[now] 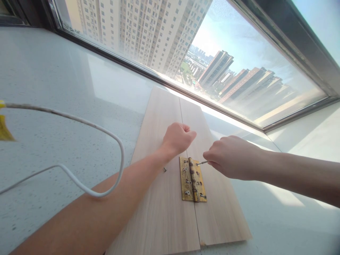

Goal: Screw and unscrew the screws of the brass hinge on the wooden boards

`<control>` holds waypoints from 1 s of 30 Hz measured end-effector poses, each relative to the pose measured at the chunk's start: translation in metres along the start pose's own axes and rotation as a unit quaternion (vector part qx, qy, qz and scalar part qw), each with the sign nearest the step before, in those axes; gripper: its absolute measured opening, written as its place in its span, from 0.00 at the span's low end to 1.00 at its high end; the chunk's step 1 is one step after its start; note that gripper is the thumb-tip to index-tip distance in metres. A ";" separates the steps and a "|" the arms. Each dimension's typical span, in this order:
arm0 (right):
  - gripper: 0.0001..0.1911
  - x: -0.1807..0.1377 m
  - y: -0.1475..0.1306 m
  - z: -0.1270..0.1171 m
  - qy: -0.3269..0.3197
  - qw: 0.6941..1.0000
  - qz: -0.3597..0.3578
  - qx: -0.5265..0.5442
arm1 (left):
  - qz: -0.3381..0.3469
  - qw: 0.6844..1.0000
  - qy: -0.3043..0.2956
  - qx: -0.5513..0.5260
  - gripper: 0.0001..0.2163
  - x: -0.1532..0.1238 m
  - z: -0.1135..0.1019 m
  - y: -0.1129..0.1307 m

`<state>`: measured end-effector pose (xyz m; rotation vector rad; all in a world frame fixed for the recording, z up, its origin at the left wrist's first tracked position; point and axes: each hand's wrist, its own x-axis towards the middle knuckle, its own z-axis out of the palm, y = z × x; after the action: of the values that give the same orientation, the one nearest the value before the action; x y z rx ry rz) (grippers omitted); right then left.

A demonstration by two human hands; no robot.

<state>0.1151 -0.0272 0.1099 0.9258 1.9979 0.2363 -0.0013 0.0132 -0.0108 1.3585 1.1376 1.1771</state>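
A brass hinge (193,180) lies opened flat across the seam between two pale wooden boards, the wider left board (159,212) and the narrower right board (220,216). Several screws stand in its holes, some tilted. My right hand (231,156) is closed around a screwdriver (203,162); only its thin shaft shows, its tip at the upper right of the hinge. Its handle is hidden in my fist. My left hand (178,137) is curled into a fist over the boards, above the hinge; its inside is hidden. A loose screw (165,169) lies beside my left wrist.
The boards rest on a speckled white sill (66,141) below a dark-framed window (127,65). A white cable (120,156) loops in from the left, in front of my left forearm, with a yellow tag (5,129) at the edge. High-rise buildings stand outside.
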 end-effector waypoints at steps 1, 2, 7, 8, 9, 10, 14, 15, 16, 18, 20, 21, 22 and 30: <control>0.10 0.001 -0.001 -0.002 -0.005 0.999 0.023 0.022 | -0.004 1.000 -0.002 -0.002 0.16 0.000 0.000 0.000; 0.10 0.003 -0.003 -0.005 -0.010 0.998 0.052 0.044 | -0.008 1.000 -0.004 -0.004 0.15 0.001 0.000 0.000; 0.06 0.012 -0.008 -0.017 -0.059 0.973 0.165 0.148 | -0.010 1.000 0.003 -0.025 0.16 0.001 -0.001 0.001; 0.05 0.013 -0.009 -0.019 -0.066 0.973 0.166 0.149 | -0.011 0.999 0.003 -0.032 0.17 0.001 -0.001 0.001; 0.04 0.015 -0.009 -0.020 -0.069 0.975 0.160 0.140 | -0.014 0.999 0.004 -0.039 0.19 0.001 -0.002 0.002; 0.02 0.015 -0.008 -0.021 -0.066 0.979 0.149 0.124 | -0.018 0.999 0.006 -0.045 0.20 0.001 -0.002 0.003; 0.05 0.010 -0.003 -0.019 -0.034 0.998 0.043 0.020 | -0.036 0.997 0.011 -0.061 0.24 0.001 -0.004 0.006; 0.07 0.007 -0.002 -0.017 -0.023 1.000 0.001 -0.017 | -0.037 0.997 0.007 -0.063 0.24 0.001 -0.004 0.006; 0.08 0.004 0.000 -0.015 -0.009 0.998 -0.043 -0.055 | -0.038 0.997 0.004 -0.063 0.24 0.001 -0.004 0.006; 0.10 -0.001 0.001 -0.009 0.014 0.985 -0.121 -0.121 | -0.039 0.997 0.001 -0.064 0.24 0.002 -0.004 0.006; 0.10 -0.003 0.002 -0.004 0.013 0.976 -0.152 -0.157 | -0.038 0.997 0.004 -0.061 0.24 0.002 -0.005 0.006; 0.10 -0.003 0.001 -0.002 0.006 0.975 -0.153 -0.163 | -0.037 0.998 0.005 -0.059 0.24 0.002 -0.005 0.006; 0.10 -0.003 0.000 0.000 -0.004 0.976 -0.146 -0.162 | -0.035 0.998 0.005 -0.056 0.24 0.001 -0.005 0.006; 0.09 0.006 -0.019 -0.014 -0.047 0.998 0.023 -0.024 | -0.023 0.999 0.000 -0.048 0.23 0.001 -0.004 0.004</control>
<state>0.0927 -0.0336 0.1050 0.9352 1.8793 0.2608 -0.0053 0.0139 -0.0066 1.2534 1.0937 1.1839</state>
